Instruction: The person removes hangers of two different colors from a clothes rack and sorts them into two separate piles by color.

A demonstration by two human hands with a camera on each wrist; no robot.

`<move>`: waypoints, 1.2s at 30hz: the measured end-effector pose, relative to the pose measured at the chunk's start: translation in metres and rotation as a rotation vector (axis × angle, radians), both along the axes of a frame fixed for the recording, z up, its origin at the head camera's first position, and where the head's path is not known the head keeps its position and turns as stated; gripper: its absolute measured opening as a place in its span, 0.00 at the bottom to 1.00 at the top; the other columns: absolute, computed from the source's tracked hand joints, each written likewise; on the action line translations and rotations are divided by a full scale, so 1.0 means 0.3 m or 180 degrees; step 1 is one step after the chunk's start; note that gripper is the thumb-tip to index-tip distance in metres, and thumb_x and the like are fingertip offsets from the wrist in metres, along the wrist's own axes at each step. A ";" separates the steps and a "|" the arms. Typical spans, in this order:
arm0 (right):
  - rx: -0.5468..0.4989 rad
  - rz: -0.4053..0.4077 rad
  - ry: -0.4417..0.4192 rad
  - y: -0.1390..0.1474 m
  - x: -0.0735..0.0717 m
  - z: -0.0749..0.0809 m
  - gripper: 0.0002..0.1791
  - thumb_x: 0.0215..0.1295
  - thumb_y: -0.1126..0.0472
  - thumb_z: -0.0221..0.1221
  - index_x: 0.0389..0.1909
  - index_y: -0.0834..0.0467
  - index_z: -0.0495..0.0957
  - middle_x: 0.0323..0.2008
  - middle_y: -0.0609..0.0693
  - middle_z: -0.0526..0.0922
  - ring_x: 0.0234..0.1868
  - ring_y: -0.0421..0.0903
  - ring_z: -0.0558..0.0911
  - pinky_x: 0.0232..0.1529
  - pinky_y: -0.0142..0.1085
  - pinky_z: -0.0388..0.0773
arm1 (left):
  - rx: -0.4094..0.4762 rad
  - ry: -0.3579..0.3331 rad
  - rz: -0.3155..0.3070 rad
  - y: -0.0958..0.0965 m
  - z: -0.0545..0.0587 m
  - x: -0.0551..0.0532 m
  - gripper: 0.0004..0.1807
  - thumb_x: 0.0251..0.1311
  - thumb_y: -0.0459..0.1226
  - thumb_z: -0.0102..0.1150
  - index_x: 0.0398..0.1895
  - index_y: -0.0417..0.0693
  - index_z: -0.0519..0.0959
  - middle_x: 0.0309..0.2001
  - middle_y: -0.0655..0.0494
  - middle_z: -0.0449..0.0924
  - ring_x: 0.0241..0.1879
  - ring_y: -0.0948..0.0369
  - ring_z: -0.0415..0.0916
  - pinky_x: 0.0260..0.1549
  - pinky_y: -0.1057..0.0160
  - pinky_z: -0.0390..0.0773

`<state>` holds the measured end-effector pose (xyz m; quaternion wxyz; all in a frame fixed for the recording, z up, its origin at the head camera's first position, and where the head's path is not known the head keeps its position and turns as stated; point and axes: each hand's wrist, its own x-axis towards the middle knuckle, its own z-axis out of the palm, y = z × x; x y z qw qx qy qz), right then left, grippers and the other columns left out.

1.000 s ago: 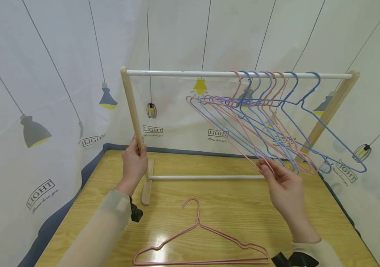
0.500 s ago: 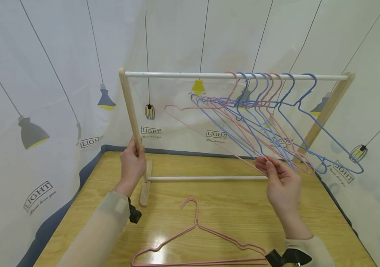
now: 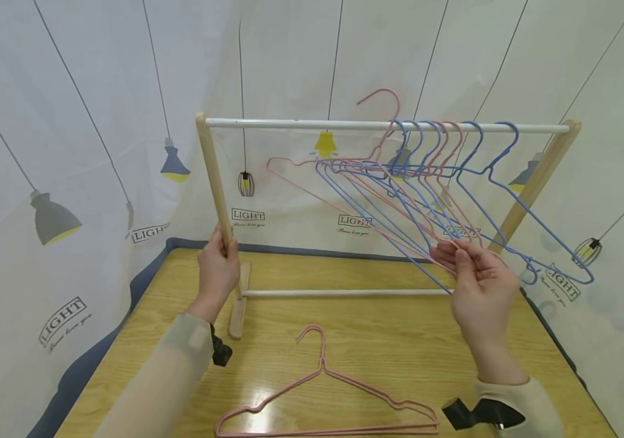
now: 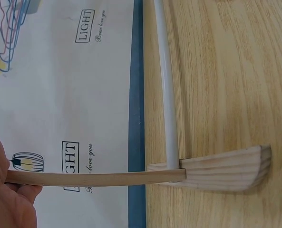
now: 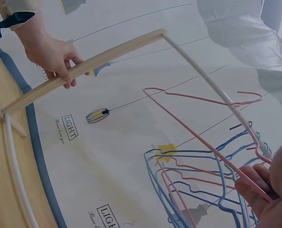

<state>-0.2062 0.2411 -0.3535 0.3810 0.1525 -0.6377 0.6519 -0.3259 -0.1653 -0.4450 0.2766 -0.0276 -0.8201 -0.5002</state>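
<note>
My right hand [image 3: 484,292] pinches a thin pink wire hanger [image 3: 397,106] at its lower right corner. The hanger's hook stands above the white top rail [image 3: 301,124] of a small clothes rack, overlapping it in the head view. My left hand [image 3: 218,267] grips the rack's left wooden post [image 3: 214,176] partway up; the left wrist view shows the post running down to its foot [image 4: 226,168]. Several blue hangers [image 3: 517,135] and pink ones hang along the rail's right half, their bodies crossing behind the held hanger and my right fingers.
Another pink hanger [image 3: 322,365] lies flat on the wooden table [image 3: 142,371] in front of the rack. A white lower bar [image 3: 339,293] runs close above the tabletop. A lamp-printed cloth [image 3: 98,91] surrounds the table, and the right post [image 3: 542,170] stands beyond the hangers.
The leftmost pink hanger has swung its left end outward, away from the others, and its hook has risen off the rail. My right hand moved slightly right. My left hand stays on the post.
</note>
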 end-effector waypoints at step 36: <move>-0.0189 0.1586 -0.2188 0.205 0.280 -0.395 0.14 0.81 0.73 0.51 0.53 0.84 0.75 0.42 0.59 0.89 0.43 0.52 0.90 0.47 0.42 0.85 | -0.0032 0.0035 0.0063 0.005 0.008 -0.006 0.23 0.79 0.31 0.55 0.73 0.47 0.74 0.54 0.38 0.86 0.37 0.48 0.86 0.33 0.48 0.84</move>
